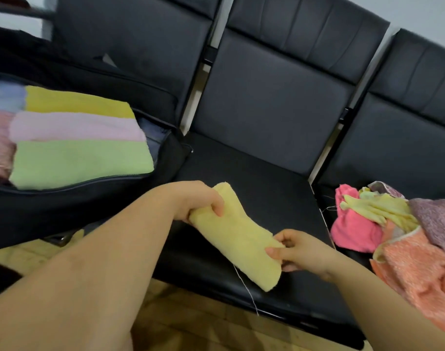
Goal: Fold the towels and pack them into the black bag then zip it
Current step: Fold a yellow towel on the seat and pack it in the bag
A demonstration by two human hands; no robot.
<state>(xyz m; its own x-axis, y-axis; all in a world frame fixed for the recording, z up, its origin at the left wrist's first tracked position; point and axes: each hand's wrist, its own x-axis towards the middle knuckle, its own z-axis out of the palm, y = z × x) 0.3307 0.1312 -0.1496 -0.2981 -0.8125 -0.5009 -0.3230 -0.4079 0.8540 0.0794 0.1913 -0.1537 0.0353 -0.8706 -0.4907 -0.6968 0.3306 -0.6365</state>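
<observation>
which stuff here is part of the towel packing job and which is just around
Part of the job: folded yellow towel, left hand, right hand, black bag, unfolded towel pile.
Just around: black seats, wooden floor.

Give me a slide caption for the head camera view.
Both hands, left hand and right hand, hold a folded yellow towel beside the open black bag.
</observation>
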